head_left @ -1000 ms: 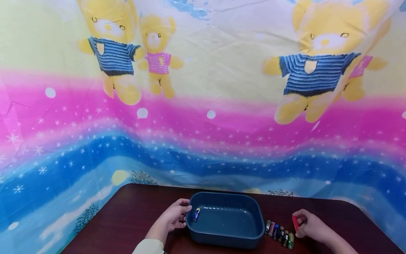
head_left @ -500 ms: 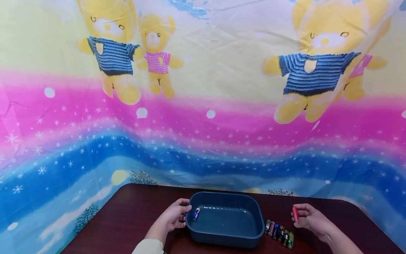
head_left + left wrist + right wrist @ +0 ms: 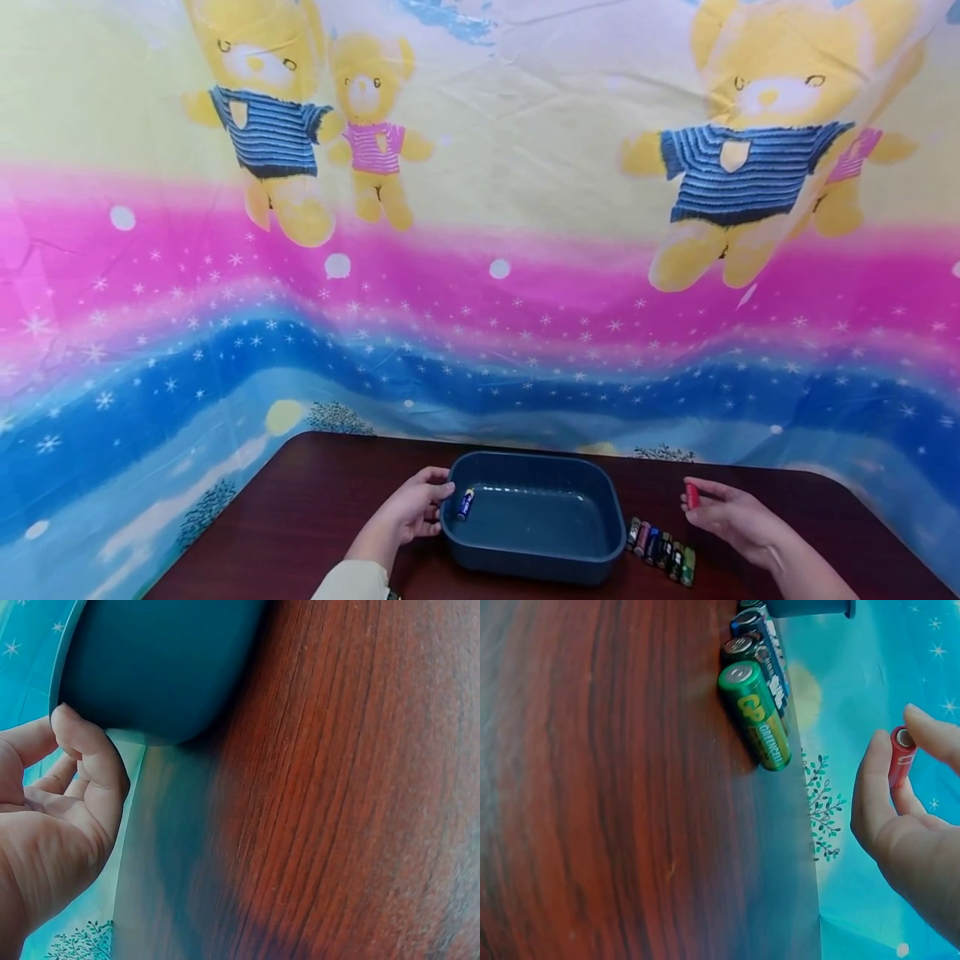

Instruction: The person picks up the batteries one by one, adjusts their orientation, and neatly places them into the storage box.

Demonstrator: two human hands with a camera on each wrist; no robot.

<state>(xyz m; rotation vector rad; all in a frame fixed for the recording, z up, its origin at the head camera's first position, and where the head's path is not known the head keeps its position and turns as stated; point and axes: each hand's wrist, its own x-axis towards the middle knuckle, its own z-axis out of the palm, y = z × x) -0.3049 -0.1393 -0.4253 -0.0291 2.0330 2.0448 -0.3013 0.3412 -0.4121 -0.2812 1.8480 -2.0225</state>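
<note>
A dark grey-blue plastic bin [image 3: 532, 568] stands on the table, with one blue battery [image 3: 466, 505] lying at its left end. My left hand [image 3: 411, 510] pinches the bin's left rim, thumb at the edge, as the left wrist view shows too. To the right of the bin, my right hand [image 3: 738, 518] holds a red battery [image 3: 901, 763] between thumb and fingers, raised behind the row of batteries. That row [image 3: 662, 550] lies side by side along the bin's right wall. Its nearest member is a green GP battery [image 3: 756, 718].
The dark red-brown wooden table [image 3: 315, 517] has rounded far corners. Right behind it hangs a printed cloth [image 3: 480, 317] with bears and snowflakes, close to the table's far edge.
My right hand has lifted the red battery up and away from beside the row, drifting slightly left. The left hand and the bin stay where they were.
</note>
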